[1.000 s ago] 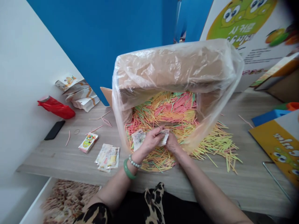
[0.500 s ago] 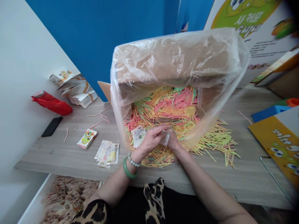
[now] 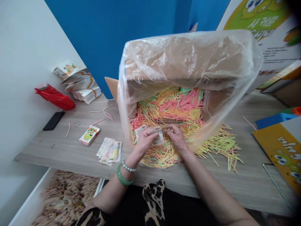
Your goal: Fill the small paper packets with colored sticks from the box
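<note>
shifted off the printed packet (image 3: pixel 159 138), the right hand (image 3: pixel 177 138) is now just right of it, fingers curled, whether on anything i cannot tell; the left hand (image 3: pixel 144 142) keeps its grip on the packet's left side, over loose sticks (image 3: pixel 160 158).

The left hand (image 3: pixel 144 142) pinches a small printed packet (image 3: pixel 160 137) over a heap of coloured sticks (image 3: pixel 178 105), the right hand (image 3: pixel 177 138) close beside it. The sticks spill from a plastic-lined box (image 3: pixel 185 59) onto the worktop (image 3: pixel 77 155), where more packets (image 3: pixel 109 151) lie to the left.
</note>
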